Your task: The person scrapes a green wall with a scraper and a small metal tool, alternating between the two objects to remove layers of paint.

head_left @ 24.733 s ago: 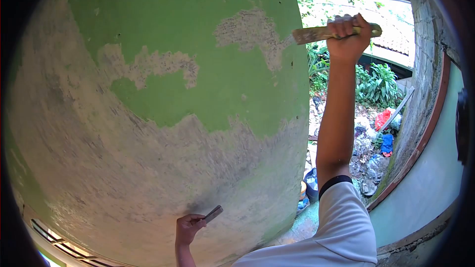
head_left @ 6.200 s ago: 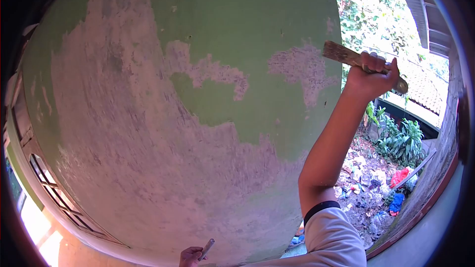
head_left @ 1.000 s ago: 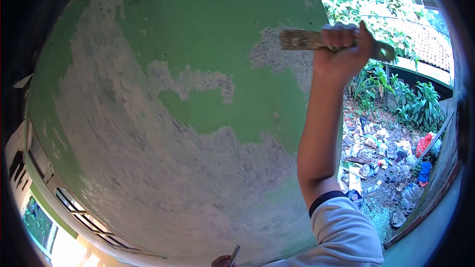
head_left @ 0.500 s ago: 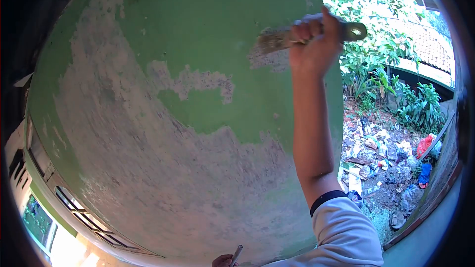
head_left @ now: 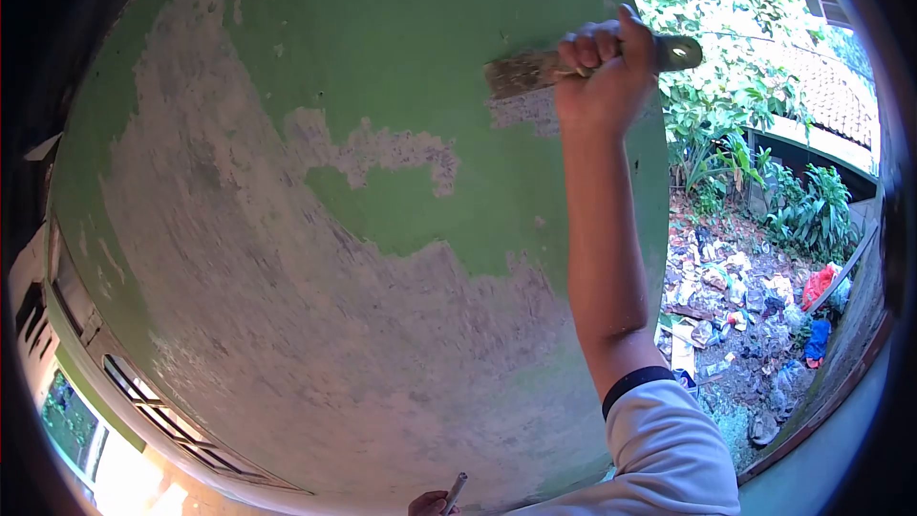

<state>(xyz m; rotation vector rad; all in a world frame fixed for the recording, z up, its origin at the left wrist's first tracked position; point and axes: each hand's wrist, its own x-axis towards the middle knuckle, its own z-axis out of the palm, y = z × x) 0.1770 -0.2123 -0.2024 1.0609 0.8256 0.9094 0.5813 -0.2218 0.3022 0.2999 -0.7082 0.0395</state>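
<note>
High on the wall, my right hand [head_left: 611, 62] is closed around the handle of a scraper [head_left: 525, 75]. Its wide, stained blade points left and lies against the green paint, just above a small bare patch [head_left: 523, 113]. The handle end with its hole sticks out to the right of my fist. At the bottom edge, my left hand [head_left: 427, 505] shows only in part, its fingers closed on a slim grey metal rod [head_left: 457, 491] that points up. The rest of the rod is hidden.
A green wall [head_left: 401, 29] fills most of the view, with a large pale stripped area [head_left: 315, 325]. A barred window [head_left: 181, 420] is at lower left. On the right, beyond the wall's edge, are scattered rubbish [head_left: 735, 296] and leafy plants [head_left: 812, 205].
My right hand and the scraper have shifted slightly left and up along the wall. My left hand with the rod stays nearly where it was.
</note>
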